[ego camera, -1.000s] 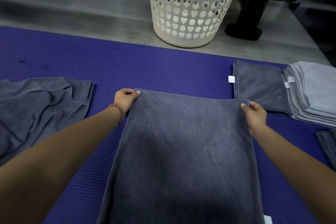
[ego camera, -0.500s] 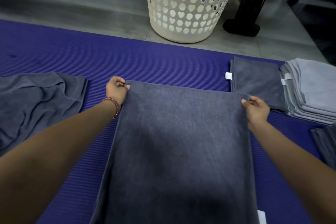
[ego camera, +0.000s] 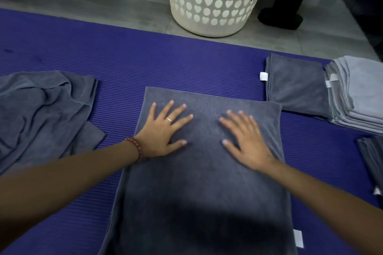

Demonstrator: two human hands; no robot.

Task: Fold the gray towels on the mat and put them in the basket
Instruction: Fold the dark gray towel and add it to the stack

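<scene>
half a second earlier both hands had pinched the far corners of the towel (ego camera: 196,192). by this moment that grip was gone. we saw the left hand (ego camera: 163,130) and the right hand (ego camera: 246,141) lying flat on the towel's far half, near each other but apart. their fingers (ego camera: 176,113) were straight and spread, holding nothing, only pressing the cloth down. the towel lay lengthways in the middle of the mat (ego camera: 186,64), its far edge straight and its near end running out of view at the bottom. we judged that the fold had been laid and was being smoothed. at least one more fold across seemed needed to bring it down to the size of the folded towel (ego camera: 296,85) just beside its far right corner. a stack (ego camera: 356,93) of paler towels sat next to that one, and a crumpled towel (ego camera: 41,109) waited on the left. the basket (ego camera: 217,2) stood on the floor beyond the mat. we could not see inside it, but with folded towels on the mat, we took the loading to be undone.
</scene>
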